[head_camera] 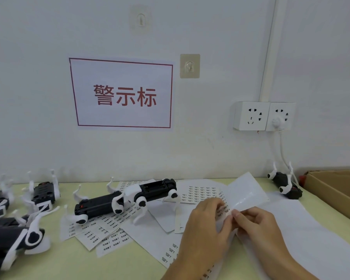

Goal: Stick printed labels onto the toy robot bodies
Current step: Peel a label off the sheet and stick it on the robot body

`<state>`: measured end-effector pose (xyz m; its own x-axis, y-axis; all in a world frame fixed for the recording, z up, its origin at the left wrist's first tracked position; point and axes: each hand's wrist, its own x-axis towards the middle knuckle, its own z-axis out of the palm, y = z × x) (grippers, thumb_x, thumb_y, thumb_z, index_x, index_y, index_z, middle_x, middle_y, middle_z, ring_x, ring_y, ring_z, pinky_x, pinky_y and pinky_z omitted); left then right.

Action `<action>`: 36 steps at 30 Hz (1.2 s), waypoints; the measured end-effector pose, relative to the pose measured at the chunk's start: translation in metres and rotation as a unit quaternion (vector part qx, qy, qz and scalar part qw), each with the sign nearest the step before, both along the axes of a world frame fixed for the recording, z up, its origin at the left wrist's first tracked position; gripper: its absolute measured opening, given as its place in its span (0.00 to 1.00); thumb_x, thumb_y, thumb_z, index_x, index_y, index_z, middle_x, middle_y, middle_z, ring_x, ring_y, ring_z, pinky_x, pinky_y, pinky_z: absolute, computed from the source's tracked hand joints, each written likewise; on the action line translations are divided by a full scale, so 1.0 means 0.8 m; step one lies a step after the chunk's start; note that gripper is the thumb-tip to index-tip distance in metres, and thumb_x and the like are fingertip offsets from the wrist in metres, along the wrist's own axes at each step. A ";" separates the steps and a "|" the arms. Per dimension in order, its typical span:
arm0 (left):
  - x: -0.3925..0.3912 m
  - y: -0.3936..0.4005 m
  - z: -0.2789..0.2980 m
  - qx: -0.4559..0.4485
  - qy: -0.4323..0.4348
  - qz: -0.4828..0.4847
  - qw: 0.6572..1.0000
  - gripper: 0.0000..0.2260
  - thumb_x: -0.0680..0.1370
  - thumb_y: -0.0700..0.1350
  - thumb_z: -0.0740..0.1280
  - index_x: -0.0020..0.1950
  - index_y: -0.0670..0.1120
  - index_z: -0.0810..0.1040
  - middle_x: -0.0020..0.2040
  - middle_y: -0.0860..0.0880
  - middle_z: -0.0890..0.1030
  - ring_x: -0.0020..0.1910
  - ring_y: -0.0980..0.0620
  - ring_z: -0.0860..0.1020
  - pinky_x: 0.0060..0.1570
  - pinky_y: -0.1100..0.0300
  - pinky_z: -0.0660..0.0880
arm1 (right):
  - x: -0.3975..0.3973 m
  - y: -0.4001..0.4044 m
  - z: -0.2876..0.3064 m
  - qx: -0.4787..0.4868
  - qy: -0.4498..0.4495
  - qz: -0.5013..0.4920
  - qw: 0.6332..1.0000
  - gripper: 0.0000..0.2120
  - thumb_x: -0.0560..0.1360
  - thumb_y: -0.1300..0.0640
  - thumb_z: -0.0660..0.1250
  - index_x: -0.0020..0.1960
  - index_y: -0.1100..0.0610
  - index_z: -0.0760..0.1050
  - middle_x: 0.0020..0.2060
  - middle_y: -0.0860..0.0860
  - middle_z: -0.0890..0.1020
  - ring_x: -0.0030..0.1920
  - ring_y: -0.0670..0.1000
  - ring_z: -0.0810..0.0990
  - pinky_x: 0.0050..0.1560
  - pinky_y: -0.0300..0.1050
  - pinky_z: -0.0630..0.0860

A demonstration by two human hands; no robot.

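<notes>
My left hand [205,225] holds a label sheet [243,194] whose upper part curls up off the table. My right hand [257,223] pinches at a small label on that sheet, fingertips meeting those of the left hand. Two black-and-white toy robot dogs lie belly-up in the middle: one [98,206] to the left and one [154,190] resting over label sheets. Another robot dog [284,183] lies at the back right by the wall. Several more robot dogs [42,191] crowd the left edge.
Loose label sheets [103,237] and blank backing paper [311,229] cover the pale green table. An open cardboard box [337,188] stands at the right. On the wall hang a red-framed sign [122,93] and sockets [264,116] with a plugged-in cable.
</notes>
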<state>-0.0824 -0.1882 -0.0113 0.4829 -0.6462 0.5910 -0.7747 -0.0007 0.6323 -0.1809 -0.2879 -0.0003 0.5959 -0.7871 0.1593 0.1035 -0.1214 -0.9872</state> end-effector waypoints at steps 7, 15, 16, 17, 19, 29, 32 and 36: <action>0.003 0.000 0.000 0.003 0.033 -0.014 0.999 0.14 0.77 0.55 0.64 0.62 0.55 0.71 0.57 0.60 0.75 0.59 0.61 0.72 0.61 0.61 0.71 | -0.002 -0.005 -0.001 0.028 -0.006 0.006 1.000 0.11 0.75 0.64 0.71 0.35 0.64 0.83 0.35 0.62 0.84 0.32 0.51 0.78 0.40 0.47 0.73; 0.004 -0.001 0.002 -0.018 0.026 -0.022 0.999 0.07 0.78 0.49 0.65 0.55 0.51 0.76 0.52 0.58 0.77 0.54 0.58 0.75 0.58 0.57 0.73 | 0.000 -0.007 -0.004 0.008 0.007 0.014 1.000 0.09 0.75 0.63 0.71 0.36 0.61 0.85 0.35 0.61 0.84 0.37 0.55 0.77 0.41 0.47 0.73; 0.004 -0.001 0.001 -0.021 0.023 -0.020 0.999 0.07 0.78 0.49 0.65 0.54 0.50 0.76 0.52 0.58 0.77 0.54 0.58 0.75 0.57 0.56 0.73 | -0.001 -0.006 -0.004 0.001 0.009 0.015 1.000 0.09 0.75 0.63 0.72 0.36 0.60 0.85 0.34 0.61 0.84 0.37 0.54 0.78 0.40 0.47 0.73; 0.004 -0.001 0.002 -0.023 0.020 -0.019 0.999 0.06 0.78 0.49 0.65 0.54 0.50 0.76 0.51 0.58 0.77 0.53 0.58 0.75 0.57 0.56 0.73 | -0.001 -0.005 -0.003 -0.005 0.009 0.017 1.000 0.09 0.75 0.64 0.72 0.36 0.60 0.85 0.34 0.60 0.84 0.36 0.53 0.78 0.40 0.46 0.73; 0.003 -0.001 0.001 -0.025 0.012 -0.015 1.000 0.06 0.78 0.49 0.65 0.53 0.50 0.76 0.50 0.58 0.77 0.53 0.58 0.74 0.56 0.57 0.73 | -0.002 -0.004 -0.001 -0.009 0.006 0.022 1.000 0.09 0.75 0.64 0.71 0.36 0.59 0.86 0.33 0.61 0.84 0.35 0.51 0.78 0.39 0.45 0.73; 0.004 -0.001 0.003 -0.024 -0.018 0.013 0.999 0.03 0.79 0.46 0.65 0.50 0.51 0.78 0.49 0.59 0.75 0.53 0.60 0.72 0.55 0.62 0.70 | 0.001 0.000 0.001 -0.027 0.027 -0.017 0.999 0.08 0.74 0.63 0.74 0.36 0.62 0.84 0.31 0.56 0.85 0.30 0.45 0.81 0.38 0.43 0.74; 0.003 0.000 0.004 -0.021 -0.011 0.018 1.000 0.03 0.79 0.44 0.66 0.49 0.50 0.79 0.47 0.58 0.76 0.52 0.59 0.73 0.54 0.61 0.71 | 0.001 0.001 0.001 -0.038 0.042 -0.018 0.998 0.08 0.74 0.62 0.74 0.35 0.60 0.84 0.31 0.55 0.85 0.31 0.45 0.81 0.39 0.43 0.74; 0.000 -0.001 0.009 0.010 0.026 0.022 0.999 0.03 0.77 0.46 0.66 0.46 0.51 0.80 0.44 0.59 0.79 0.49 0.60 0.74 0.53 0.60 0.73 | 0.001 0.001 0.001 -0.044 0.060 -0.016 0.997 0.09 0.74 0.61 0.74 0.35 0.59 0.85 0.32 0.55 0.85 0.31 0.45 0.81 0.40 0.45 0.73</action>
<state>-0.0822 -0.1892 -0.0041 0.5401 -0.6358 0.5514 -0.7402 -0.0472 0.6707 -0.1804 -0.2869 0.0003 0.5895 -0.7922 0.1582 -0.0195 -0.2097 -0.9776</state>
